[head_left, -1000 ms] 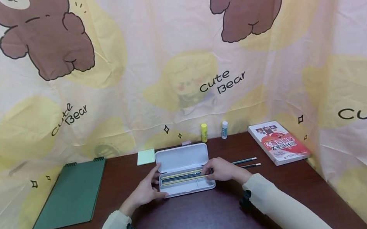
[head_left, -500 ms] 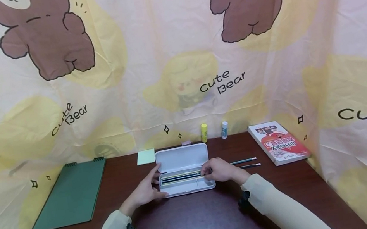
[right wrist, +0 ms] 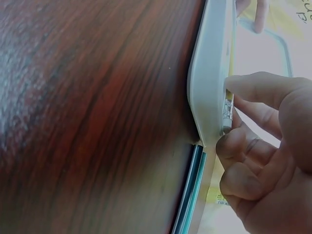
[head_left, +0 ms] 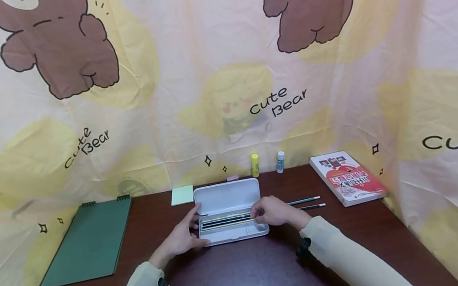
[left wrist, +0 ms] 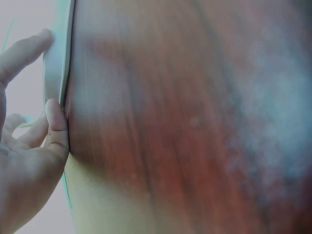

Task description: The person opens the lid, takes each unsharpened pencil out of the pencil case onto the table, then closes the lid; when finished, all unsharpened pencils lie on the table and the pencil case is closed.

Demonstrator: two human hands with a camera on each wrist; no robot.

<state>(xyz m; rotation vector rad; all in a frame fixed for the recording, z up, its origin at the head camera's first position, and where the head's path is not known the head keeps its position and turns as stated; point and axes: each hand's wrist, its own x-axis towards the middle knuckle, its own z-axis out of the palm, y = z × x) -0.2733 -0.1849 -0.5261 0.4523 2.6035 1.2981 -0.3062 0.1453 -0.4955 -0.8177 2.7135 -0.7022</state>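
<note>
the left hand is bracing the left end of the white pencil case, which is lying open at the middle of the desk; its grip is wide, with straight fingers touching the case wall and lid edge, nothing pinched. the lid is folded back flat toward the curtain. inside the tray, several pencils are lying lengthwise in the long rear compartment; the front compartments are appearing bare, as far as the head view shows. the right hand is working at the right end of the tray, its grip narrow, fingertips curling over the rim onto the end of a pencil there. two more pencils are lying on the desk just right of the case, untouched. judging from this, loading is partly done: some pencils are in, two are remaining outside, and the lid is not yet closed.
</note>
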